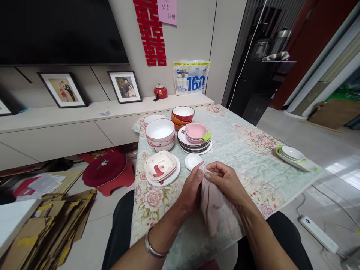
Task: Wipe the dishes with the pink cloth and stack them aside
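Note:
A pinkish-grey cloth (210,210) hangs between my hands over the near part of the table. My left hand (192,187) is closed on its upper left side, thumb up. On the other side my right hand (226,180) pinches the cloth's top with bent fingers. Something pale shows at the top between the fingertips; whether it is cloth or a small object, I cannot tell. Just beyond my hands lies a small white dish (192,161). Left of it, patterned square bowls (159,165) rest on a white plate (176,176).
White bowls (159,131) with red rims are stacked behind, beside orange and red bowls (182,113). A pink bowl (196,131) sits on stacked plates (195,149). Small white dishes on a green-edged tray (302,165) stand at the right edge. A red stool (105,170) is left of the table (225,131).

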A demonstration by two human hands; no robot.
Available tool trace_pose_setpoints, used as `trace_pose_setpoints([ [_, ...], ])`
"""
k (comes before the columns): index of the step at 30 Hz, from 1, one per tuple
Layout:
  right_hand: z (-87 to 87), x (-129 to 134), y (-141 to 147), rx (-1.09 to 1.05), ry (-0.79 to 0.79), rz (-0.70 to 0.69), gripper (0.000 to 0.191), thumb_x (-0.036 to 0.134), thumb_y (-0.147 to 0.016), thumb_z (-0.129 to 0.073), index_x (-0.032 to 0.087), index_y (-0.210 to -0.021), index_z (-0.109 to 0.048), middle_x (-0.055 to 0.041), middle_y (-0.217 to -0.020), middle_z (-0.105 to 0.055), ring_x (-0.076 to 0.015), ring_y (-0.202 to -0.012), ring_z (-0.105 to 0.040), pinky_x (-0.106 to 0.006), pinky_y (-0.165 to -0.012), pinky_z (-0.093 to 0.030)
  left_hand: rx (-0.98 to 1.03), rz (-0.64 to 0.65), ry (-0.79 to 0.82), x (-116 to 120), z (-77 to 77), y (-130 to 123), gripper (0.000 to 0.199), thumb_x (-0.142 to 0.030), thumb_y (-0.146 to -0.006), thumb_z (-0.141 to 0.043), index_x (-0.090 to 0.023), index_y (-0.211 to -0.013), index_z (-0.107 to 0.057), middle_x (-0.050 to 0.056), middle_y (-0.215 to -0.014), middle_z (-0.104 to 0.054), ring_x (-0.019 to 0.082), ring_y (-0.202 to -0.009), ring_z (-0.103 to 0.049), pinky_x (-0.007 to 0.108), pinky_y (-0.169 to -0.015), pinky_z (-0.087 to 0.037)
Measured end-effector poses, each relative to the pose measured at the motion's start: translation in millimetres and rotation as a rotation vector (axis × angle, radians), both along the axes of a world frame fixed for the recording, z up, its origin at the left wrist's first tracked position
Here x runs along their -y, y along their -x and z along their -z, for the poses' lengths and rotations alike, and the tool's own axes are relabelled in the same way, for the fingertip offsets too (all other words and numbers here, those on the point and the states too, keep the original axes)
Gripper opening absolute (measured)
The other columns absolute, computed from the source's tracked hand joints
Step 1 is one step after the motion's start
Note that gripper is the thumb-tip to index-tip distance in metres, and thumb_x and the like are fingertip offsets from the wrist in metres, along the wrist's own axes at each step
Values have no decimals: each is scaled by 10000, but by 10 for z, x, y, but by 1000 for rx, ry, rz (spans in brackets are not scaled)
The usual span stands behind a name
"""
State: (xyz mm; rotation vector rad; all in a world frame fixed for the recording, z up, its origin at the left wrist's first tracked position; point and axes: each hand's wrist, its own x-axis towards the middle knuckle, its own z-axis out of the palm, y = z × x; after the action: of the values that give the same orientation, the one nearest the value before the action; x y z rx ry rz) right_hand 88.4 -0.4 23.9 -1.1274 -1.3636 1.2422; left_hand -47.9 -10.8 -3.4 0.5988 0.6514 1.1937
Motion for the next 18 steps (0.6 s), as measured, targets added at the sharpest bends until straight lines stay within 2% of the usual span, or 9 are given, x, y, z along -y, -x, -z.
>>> trace_pose_setpoints([
  [2, 42, -7, 51, -67, 47, 46, 280, 410, -708, -777, 195, -861, -685, -4, -728, -686, -160, -656, -622, -274, -618, -482, -26, 33, -21, 2, -1, 11, 484, -489, -823, -686, -191, -1202, -646, 86, -1087, -713, 244, -1049, -631, 352, -963, -439],
  [4, 43, -4, 77, -10, 17, 20, 240, 393, -724, -768, 193, -834, -693, -2, -729, -682, -163, -665, -619, -278, -631, -474, -35, 53, -24, 2, 1, 25, 441, -505, -866, -624, -177, -1158, -659, 87, -1094, -710, 242, -1050, -627, 352, -962, -441],
  [8, -43, 9, 25, 246, -196, -130, 101, 301, -825, -687, 208, -837, -726, -20, -848, -699, -192, -826, -642, -304, -770, -477, 36, 43, 8, -8, 37, 25, 477, -557, -876, -579, -163, -1127, -672, 100, -1109, -705, 257, -1094, -609, 363, -971, -439],
  [12, -114, 27, -63, 451, -340, -272, 142, 234, -914, -585, 233, -882, -724, -23, -902, -688, -176, -858, -643, -287, -782, -470, 32, -44, 19, -38, 82, 10, 523, -566, -812, -661, -178, -1162, -676, 98, -1132, -706, 264, -1168, -576, 356, -1017, -412],
  [15, -111, 57, -60, 610, -384, -282, 89, 227, -885, -629, 230, -951, -690, -27, -953, -680, -192, -903, -632, -294, -788, -466, 51, -33, 54, -57, 85, 7, 539, -579, -814, -651, -178, -1173, -676, 101, -1135, -708, 267, -1172, -581, 365, -1034, -405],
  [18, -66, 77, -15, 747, -428, -212, 133, 168, -818, -666, 207, -943, -645, -37, -942, -668, -213, -902, -616, -303, -762, -458, 69, 21, 58, -56, 61, 3, 523, -577, -867, -582, -167, -1181, -664, 106, -1147, -701, 262, -1167, -589, 369, -1045, -398],
])
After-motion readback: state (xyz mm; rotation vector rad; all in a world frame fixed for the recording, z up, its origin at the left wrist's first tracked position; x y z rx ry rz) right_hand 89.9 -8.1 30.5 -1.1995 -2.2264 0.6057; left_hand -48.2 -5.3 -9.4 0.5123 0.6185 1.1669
